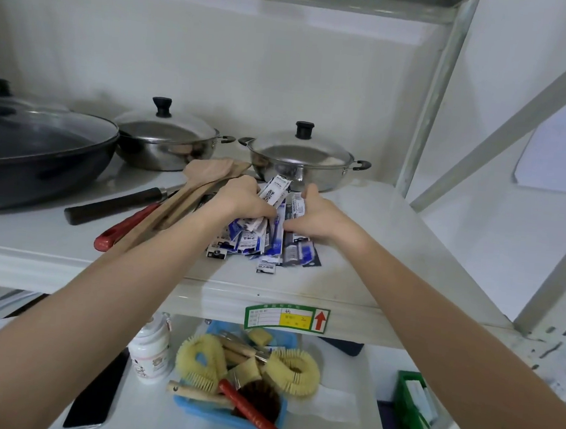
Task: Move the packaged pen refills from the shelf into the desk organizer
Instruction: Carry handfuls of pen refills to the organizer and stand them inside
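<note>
Forearms fill the near foreground, both reaching up and away onto the middle shelf. Early stage, by our reading — nothing has left the shelf yet.

Left of the left hand: wooden spatulas and a red-handled tool lying just beside the wrist, a dark wok well beyond them.

Our left hand is curled over the pile of packaged pen refills, fingers closed on a clump of packets, a few sticking up past the knuckles. Our right hand, just across the pile, is cupped against its far side, thumb raised; how many packets it actually grips we cannot tell. Loose packets spill out below both hands toward the shelf edge.

Behind the right hand sits a lidded steel pot, close to the pile.

Desk organizer — not identifiable in view. Remaining, as we judge it: gather the bundle, collect the strays, carry everything across, deposit.
</note>
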